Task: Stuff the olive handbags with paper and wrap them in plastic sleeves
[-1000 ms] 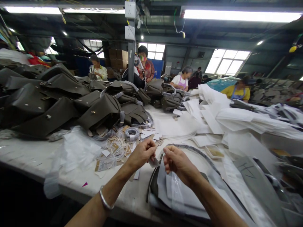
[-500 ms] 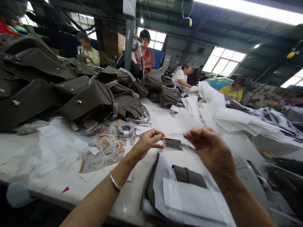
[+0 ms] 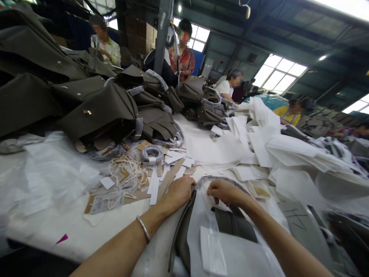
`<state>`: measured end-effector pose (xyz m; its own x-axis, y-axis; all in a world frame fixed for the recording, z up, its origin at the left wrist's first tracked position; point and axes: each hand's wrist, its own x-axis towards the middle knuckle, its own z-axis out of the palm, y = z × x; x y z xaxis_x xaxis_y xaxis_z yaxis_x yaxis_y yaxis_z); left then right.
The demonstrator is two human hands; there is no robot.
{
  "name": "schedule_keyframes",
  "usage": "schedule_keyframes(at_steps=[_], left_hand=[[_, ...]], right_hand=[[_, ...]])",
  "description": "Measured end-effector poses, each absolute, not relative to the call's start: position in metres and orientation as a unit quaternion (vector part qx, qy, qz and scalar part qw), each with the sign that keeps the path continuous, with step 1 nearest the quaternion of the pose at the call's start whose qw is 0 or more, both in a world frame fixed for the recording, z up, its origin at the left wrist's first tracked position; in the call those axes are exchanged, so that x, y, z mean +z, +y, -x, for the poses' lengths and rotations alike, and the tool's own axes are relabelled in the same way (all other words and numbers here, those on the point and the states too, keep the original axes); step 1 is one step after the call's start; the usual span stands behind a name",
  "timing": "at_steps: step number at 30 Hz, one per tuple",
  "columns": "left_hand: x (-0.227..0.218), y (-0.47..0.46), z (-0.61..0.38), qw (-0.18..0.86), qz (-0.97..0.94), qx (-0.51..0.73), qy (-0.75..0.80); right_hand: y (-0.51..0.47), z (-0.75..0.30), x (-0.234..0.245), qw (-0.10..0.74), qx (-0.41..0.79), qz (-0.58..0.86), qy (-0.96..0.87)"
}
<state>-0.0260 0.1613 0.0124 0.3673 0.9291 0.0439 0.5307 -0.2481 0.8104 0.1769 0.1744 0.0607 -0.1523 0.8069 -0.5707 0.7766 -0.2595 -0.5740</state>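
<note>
A dark olive handbag (image 3: 235, 223) lies in front of me, partly covered by white wrapping paper (image 3: 235, 250) and clear film. Its plastic-wrapped handle (image 3: 211, 178) arches at the far end. My left hand (image 3: 181, 189) is at the bag's far left edge, fingers pinched together; what they hold is hidden. Just to its right, my right hand (image 3: 225, 192) bends over the bag's top inside the handle's arch, fingers curled closed. I cannot make out anything in them.
Left of the hands lie hang tags with white strings (image 3: 129, 173), paper strips (image 3: 154, 186), a wrapped coil (image 3: 152, 154) and clear plastic bags (image 3: 57, 173). Olive bags (image 3: 103, 111) pile up behind. White paper sheets (image 3: 311, 154) are stacked at right. Several people work farther back.
Both hands have come down onto the bag's far end and closer together. The small dark flat piece between them is out of sight now. The view has tilted slightly downward.
</note>
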Motion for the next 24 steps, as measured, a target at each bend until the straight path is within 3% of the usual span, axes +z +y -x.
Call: schedule_keyframes(at_steps=[12, 19, 24], left_hand=[[0.008, 0.169, 0.023, 0.43, -0.705, 0.34, 0.45], [0.009, 0.169, 0.02, 0.463, -0.675, 0.335, 0.466], [0.015, 0.168, 0.027, 0.411, -0.691, 0.306, 0.51]], right_hand=[[0.178, -0.167, 0.035, 0.115, 0.706, 0.49, -0.498], [0.179, -0.172, 0.038, 0.128, 0.726, 0.465, -0.49], [0.179, -0.174, 0.04, 0.107, 0.695, 0.487, -0.518]])
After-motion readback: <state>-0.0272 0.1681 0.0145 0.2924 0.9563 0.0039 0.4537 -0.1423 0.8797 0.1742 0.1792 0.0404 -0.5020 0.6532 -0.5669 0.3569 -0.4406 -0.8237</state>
